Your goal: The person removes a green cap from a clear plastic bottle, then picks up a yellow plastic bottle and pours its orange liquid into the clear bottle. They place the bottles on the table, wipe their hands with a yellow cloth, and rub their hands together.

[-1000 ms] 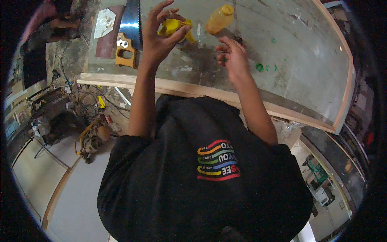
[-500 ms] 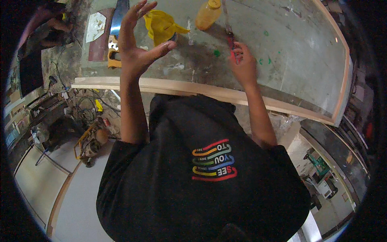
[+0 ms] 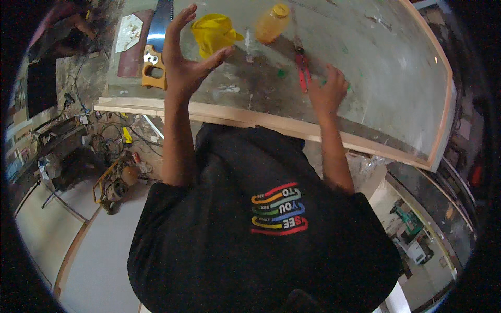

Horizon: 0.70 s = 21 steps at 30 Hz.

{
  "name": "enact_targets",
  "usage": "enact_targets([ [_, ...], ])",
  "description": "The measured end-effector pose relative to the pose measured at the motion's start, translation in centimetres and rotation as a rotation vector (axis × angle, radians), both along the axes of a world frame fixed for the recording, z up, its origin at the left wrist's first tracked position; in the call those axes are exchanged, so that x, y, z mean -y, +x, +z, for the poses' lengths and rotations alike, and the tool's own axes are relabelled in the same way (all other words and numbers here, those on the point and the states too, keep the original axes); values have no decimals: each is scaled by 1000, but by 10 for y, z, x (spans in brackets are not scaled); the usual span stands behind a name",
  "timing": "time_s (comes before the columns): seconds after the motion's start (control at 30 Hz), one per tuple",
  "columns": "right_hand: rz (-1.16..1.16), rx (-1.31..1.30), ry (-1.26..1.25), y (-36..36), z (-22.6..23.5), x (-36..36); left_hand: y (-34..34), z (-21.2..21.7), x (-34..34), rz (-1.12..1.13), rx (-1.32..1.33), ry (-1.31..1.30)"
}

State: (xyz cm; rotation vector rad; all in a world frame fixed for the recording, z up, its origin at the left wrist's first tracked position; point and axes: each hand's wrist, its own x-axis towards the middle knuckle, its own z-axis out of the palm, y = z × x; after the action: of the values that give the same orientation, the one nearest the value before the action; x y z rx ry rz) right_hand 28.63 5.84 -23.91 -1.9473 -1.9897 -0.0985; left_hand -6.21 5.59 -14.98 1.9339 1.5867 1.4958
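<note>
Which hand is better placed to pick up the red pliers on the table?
Probably the right. The right hand rests on the table just beside the red pliers. The left hand is raised with fingers spread, empty, over by the yellow cloth and the saw.

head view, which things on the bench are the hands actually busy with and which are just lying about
In hand or at the hands:
- left hand, open and raised, empty, nearest the yellow cloth
- right hand, down on the workbench, beside the red pliers

Lying about:
- amber bottle
- handsaw
- power tool on the floor
</note>
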Motion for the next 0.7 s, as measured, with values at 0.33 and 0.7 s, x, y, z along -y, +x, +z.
enact_targets([
  [0.33,62,-392,-286,23,12,-11,-39,5,20,71,86,168],
  [0.7,641,-1808,-529,-126,153,-20,-9,1,11,129,-261,82],
])
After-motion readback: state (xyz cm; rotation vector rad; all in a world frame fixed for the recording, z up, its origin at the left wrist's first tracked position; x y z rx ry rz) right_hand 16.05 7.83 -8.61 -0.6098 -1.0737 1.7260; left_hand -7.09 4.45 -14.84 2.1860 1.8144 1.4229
